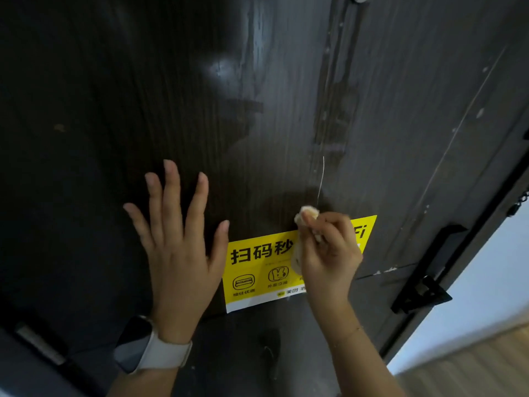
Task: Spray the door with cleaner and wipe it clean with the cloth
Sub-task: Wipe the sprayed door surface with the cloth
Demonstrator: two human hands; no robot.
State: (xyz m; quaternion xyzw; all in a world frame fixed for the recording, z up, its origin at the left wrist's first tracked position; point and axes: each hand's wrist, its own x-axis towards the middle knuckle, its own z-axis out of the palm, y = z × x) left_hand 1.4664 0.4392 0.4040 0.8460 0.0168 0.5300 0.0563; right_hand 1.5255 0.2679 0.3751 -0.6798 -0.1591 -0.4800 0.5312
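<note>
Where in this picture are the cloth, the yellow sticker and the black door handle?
cloth (307, 213): head view, on the bunched end above the right hand's fingers.
yellow sticker (259, 277): head view, on its left half, below the black characters.
black door handle (429, 267): head view, on its long bar.

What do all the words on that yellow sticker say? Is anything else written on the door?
"扫码秒": big black characters on the yellow sticker; the line runs on behind the right hand.
"Fi": at the sticker's top right corner, the start covered by that hand and its cloth.
"美团": bottom strip of the sticker; what follows is hidden.
Small captions under the sofa and rabbit icons: too blurred to read.
The door itself and the watch: no writing visible.
</note>
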